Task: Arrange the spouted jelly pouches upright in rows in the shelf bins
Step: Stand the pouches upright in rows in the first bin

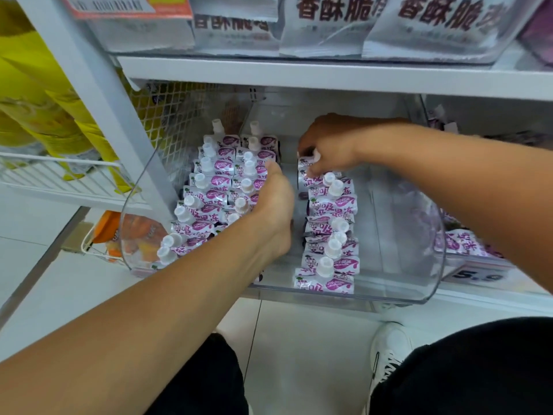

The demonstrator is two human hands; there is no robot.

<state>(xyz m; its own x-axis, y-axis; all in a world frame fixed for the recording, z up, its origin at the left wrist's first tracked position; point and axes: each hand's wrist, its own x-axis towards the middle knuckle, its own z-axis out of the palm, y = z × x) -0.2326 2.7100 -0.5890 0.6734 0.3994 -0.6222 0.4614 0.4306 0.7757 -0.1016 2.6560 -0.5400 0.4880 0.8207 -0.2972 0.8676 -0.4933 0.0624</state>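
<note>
A white shelf unit (299, 74) is seen from above, with silver snack bags (326, 22) printed in dark characters stood along its upper level. On the lower level a clear plastic bin (425, 283) with a curved front wall is set, and it is divided lengthwise into compartments. To the left of the unit a white wire rack (59, 172) is hung, with yellow packages (45, 100) above it. The floor is laid with pale tiles (299, 339), on which a white shoe (389, 351) is planted beside black-clad legs.

Inside the bin the purple-and-white spouted jelly pouches (209, 187) are stood upright with white caps up, packed in two close rows in the left compartment. A third row of pouches (329, 235) is lined up from front to back in the compartment just right of the divider (its right half is left bare). More of the same pouches (460, 244) are lying in a neighbouring bin at the far right.

The left hand (275, 205) is reached in along the divider, and its fingers are pressed against the right edge of the left rows; whether anything is pinched there cannot be told. The right hand (329, 145) is lowered over the back of the third row, and the rearmost pouch (306, 172) is pinched at its top between curled fingers and thumb.
</note>
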